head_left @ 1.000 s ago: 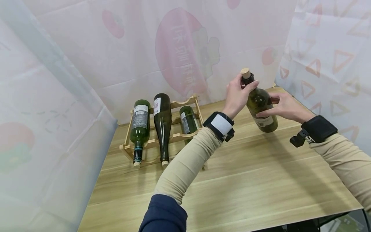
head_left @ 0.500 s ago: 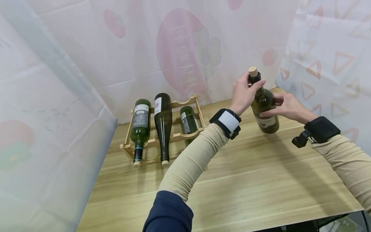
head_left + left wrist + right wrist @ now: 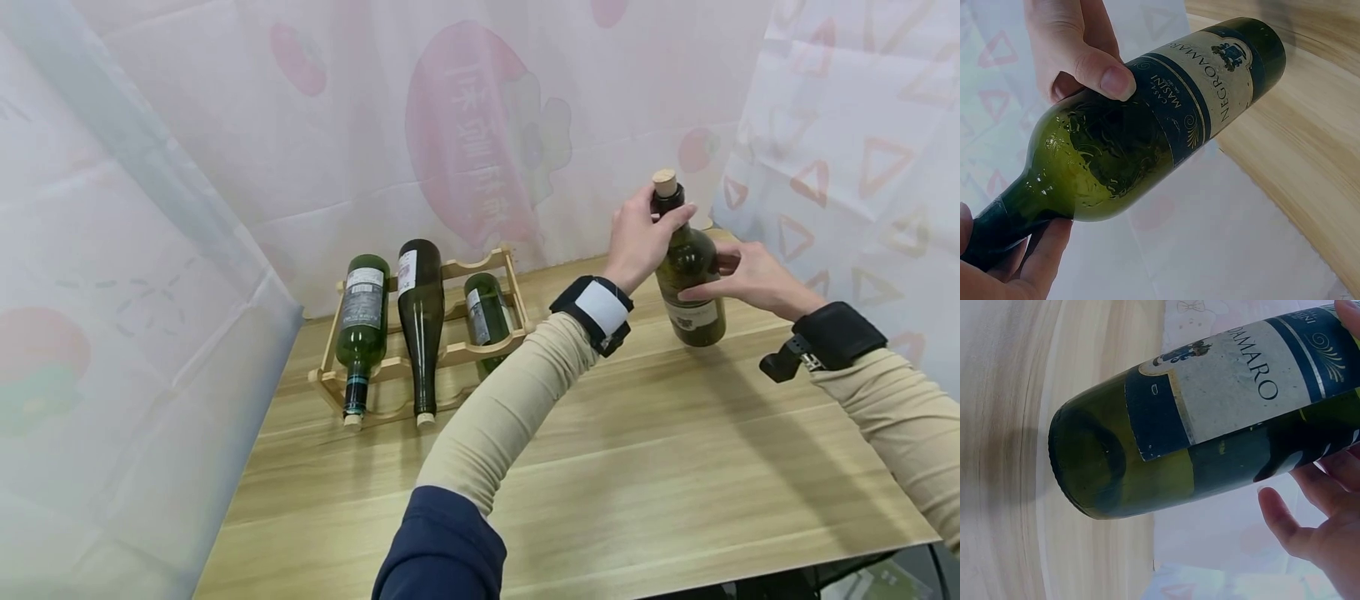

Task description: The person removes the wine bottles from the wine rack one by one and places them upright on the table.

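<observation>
A corked green wine bottle (image 3: pixel 693 315) is held by both hands at the right of the table, cork up and slightly tilted. My left hand (image 3: pixel 639 237) grips its neck just below the cork. Around the body, my right hand (image 3: pixel 757 279) holds with thumb and fingers on opposite sides. The left wrist view shows the right thumb (image 3: pixel 1107 78) pressing just above the bottle's cream and dark blue label (image 3: pixel 1210 81). In the right wrist view the bottle's base (image 3: pixel 1085 462) faces the table; whether it touches the wood I cannot tell.
A wooden wine rack (image 3: pixel 465 357) stands at the back left. In it lie a green bottle (image 3: pixel 362 333), a dark long-necked bottle (image 3: pixel 422 308) and another green bottle (image 3: pixel 486 312), partly hidden by my left arm. Patterned sheets (image 3: pixel 337 167) hang behind and beside the table (image 3: pixel 637 467).
Both hands and the bottle have shifted a little to the right, the neck more than the base, so the bottle stands straighter. The grip looks the same, and the racked bottles stay put.
</observation>
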